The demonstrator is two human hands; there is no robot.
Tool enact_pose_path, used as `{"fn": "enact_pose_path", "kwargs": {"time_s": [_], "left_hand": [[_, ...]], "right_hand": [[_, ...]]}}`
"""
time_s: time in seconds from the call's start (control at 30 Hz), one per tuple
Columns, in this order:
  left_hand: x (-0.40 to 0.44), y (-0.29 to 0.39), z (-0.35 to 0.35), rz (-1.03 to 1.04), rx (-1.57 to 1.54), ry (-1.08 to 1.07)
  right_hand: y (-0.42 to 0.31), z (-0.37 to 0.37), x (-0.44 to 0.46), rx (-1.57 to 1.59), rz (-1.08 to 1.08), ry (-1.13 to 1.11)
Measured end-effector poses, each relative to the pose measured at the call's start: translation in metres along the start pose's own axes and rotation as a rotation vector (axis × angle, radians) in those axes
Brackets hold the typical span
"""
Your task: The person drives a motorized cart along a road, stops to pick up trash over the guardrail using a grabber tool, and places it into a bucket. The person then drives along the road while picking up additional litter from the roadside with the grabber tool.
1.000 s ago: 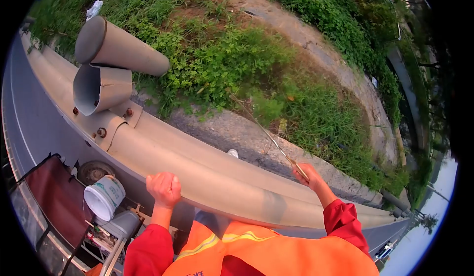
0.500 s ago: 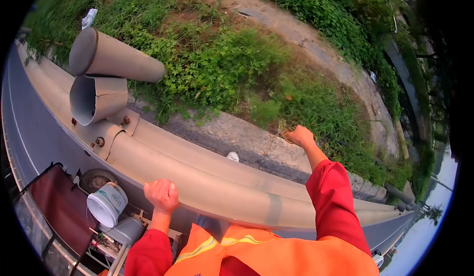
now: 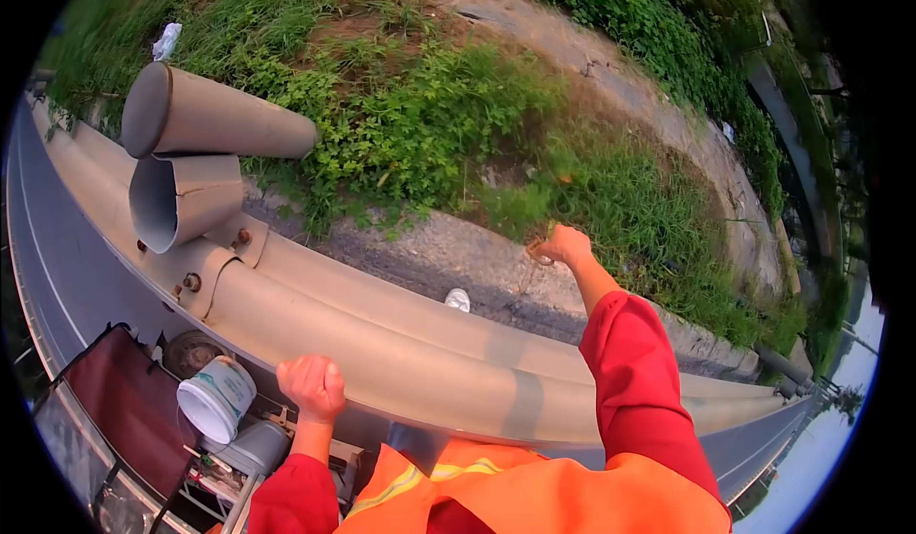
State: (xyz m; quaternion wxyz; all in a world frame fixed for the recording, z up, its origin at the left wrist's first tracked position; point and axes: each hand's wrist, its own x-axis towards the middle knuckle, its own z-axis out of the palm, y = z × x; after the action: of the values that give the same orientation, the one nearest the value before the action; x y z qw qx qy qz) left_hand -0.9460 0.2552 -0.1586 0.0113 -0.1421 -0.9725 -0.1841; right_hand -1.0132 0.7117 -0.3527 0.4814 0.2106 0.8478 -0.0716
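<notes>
My right hand (image 3: 565, 245) reaches over the guardrail (image 3: 420, 353) and is closed on a small brown tuft (image 3: 540, 251) that looks like dry weeds. It hangs over the concrete kerb (image 3: 468, 248), beside the green grass (image 3: 649, 219). Near the guardrail's road-side edge, my left hand (image 3: 313, 388) is curled into a fist. Its inner side is hidden, so what it grips, if anything, does not show. Both arms wear red sleeves beneath an orange vest.
A capped metal post (image 3: 229, 114) and an open bent tube (image 3: 205, 190) stick up beside the guardrail. Bolts (image 3: 192, 281) protrude from its joint. On the road side stands a vehicle with a maroon panel (image 3: 124, 400) and a white bucket (image 3: 218, 398). A white shoe tip (image 3: 458, 299) shows below.
My right hand has moved slightly up and left, with the brown tuft now over the kerb. My left fist has barely shifted, and the view has tilted slightly.
</notes>
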Motion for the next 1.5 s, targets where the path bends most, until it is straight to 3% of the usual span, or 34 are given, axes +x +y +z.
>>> {"fn": "enact_pose_path", "kwargs": {"time_s": [0.27,0.47,0.57,0.67,0.73,0.83,0.97,1.03,1.13,1.37,1.43,1.5], "left_hand": [[0.002,0.004,0.003,0.004,-0.034,0.057],[-0.001,0.004,0.004,0.006,-0.031,0.066],[-0.002,0.005,0.001,-0.010,0.013,0.026],[-0.004,0.004,0.003,-0.006,0.027,0.028],[-0.004,0.004,0.004,0.013,0.009,0.025],[-0.004,0.005,0.005,-0.014,0.029,0.038],[-0.007,0.002,0.005,-0.004,0.042,0.023],[-0.007,0.003,0.005,-0.014,0.060,0.016],[-0.008,-0.003,0.007,-0.011,0.058,0.011],[-0.009,-0.003,0.007,-0.035,0.077,0.029],[-0.008,-0.002,0.006,0.003,0.042,0.023],[-0.008,0.001,0.005,-0.007,0.044,0.023]], "right_hand": [[0.068,0.042,-0.037,0.127,0.034,0.133],[0.173,0.034,-0.177,0.323,-0.030,0.248],[0.225,0.045,-0.248,0.432,0.093,0.262],[0.288,0.066,-0.286,0.649,0.181,0.480],[0.314,0.075,-0.293,0.738,0.252,0.473],[0.307,0.078,-0.292,0.782,0.366,0.330],[0.290,0.132,-0.237,1.134,0.507,0.067],[0.266,0.136,-0.207,0.682,0.517,-0.024],[0.235,0.156,-0.164,0.530,0.531,0.025],[0.173,0.145,-0.104,0.334,0.454,0.012],[0.161,0.146,-0.092,0.354,0.417,-0.162],[0.152,0.161,-0.080,0.331,0.422,-0.116]]}}
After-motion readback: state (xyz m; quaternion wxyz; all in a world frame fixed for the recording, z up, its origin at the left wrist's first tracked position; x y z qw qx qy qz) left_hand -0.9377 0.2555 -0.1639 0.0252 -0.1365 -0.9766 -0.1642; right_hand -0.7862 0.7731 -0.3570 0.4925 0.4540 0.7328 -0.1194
